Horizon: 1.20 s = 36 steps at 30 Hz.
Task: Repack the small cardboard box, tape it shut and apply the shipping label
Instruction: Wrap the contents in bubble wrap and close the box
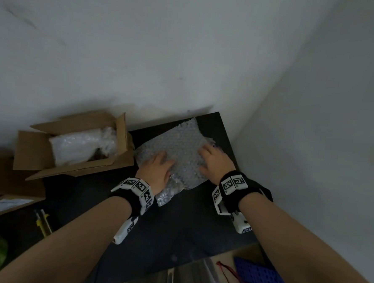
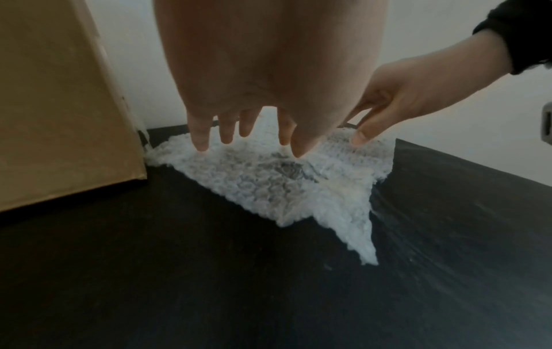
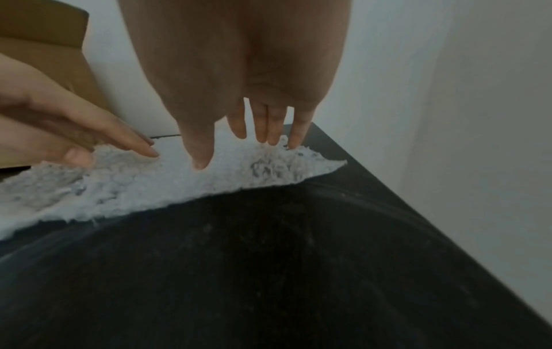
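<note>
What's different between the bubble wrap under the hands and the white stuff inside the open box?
The bubble wrap sheet lies spread flat on the black table; the white padding sits bunched inside the open cardboard box. The left hand and right hand press the sheet with straight fingers; nothing touches the padding. The sheet's bubbles show clearly; the padding's texture is too blurred to tell. Both look pale and plastic.

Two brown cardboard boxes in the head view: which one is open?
The brown cardboard box nearer the bubble wrap sheet: flaps up, white padding showing inside. The other labelled cardboard box, at the left edge, shows no raised flaps.
</note>
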Each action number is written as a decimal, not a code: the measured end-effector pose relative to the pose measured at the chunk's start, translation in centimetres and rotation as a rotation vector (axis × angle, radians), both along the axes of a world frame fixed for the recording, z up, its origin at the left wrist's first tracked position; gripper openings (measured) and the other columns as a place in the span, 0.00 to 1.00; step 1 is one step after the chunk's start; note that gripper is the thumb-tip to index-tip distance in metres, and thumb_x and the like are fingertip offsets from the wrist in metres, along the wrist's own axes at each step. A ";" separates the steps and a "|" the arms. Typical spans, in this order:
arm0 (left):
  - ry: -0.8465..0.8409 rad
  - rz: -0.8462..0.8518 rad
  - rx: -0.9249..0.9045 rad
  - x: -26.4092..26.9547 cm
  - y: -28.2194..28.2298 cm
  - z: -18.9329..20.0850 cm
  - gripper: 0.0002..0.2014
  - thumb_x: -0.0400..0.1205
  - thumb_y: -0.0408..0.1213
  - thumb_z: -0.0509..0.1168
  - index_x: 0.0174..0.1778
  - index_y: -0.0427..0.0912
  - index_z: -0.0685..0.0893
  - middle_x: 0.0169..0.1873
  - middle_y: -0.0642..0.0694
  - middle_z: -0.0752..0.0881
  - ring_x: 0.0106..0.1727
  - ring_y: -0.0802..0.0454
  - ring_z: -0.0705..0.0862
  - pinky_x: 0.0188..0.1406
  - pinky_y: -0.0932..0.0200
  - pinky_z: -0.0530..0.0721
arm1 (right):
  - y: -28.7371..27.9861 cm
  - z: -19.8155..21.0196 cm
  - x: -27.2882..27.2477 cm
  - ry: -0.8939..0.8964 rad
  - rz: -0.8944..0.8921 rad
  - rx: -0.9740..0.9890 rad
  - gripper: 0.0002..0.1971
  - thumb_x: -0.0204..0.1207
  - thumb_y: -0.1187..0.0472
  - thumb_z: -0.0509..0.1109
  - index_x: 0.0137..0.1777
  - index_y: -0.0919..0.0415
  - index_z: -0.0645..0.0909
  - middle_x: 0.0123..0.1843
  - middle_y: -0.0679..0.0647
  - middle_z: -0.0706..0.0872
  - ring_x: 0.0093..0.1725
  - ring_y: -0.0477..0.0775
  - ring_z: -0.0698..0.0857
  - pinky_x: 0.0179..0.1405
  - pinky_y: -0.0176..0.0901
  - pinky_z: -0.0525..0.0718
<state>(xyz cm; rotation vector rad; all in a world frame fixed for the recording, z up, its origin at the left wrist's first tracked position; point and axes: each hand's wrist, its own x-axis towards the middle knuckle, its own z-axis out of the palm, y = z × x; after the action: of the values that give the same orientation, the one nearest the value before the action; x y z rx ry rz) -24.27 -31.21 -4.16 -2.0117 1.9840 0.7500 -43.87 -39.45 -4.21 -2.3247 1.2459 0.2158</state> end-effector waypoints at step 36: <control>0.796 0.396 -0.284 0.7 -3.2 10.2 0.05 0.81 0.32 0.65 0.50 0.43 0.78 0.36 0.50 0.81 0.41 0.51 0.82 0.40 0.61 0.78 | 0.0 10.9 0.1 -0.343 -0.266 -0.188 0.09 0.76 0.70 0.66 0.53 0.65 0.85 0.57 0.62 0.82 0.55 0.65 0.82 0.56 0.55 0.79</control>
<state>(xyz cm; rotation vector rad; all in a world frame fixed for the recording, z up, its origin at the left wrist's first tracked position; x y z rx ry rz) -23.56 -34.40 5.99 -2.5916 2.1650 1.6525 -43.73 -39.49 6.73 -2.1928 1.4224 -0.3882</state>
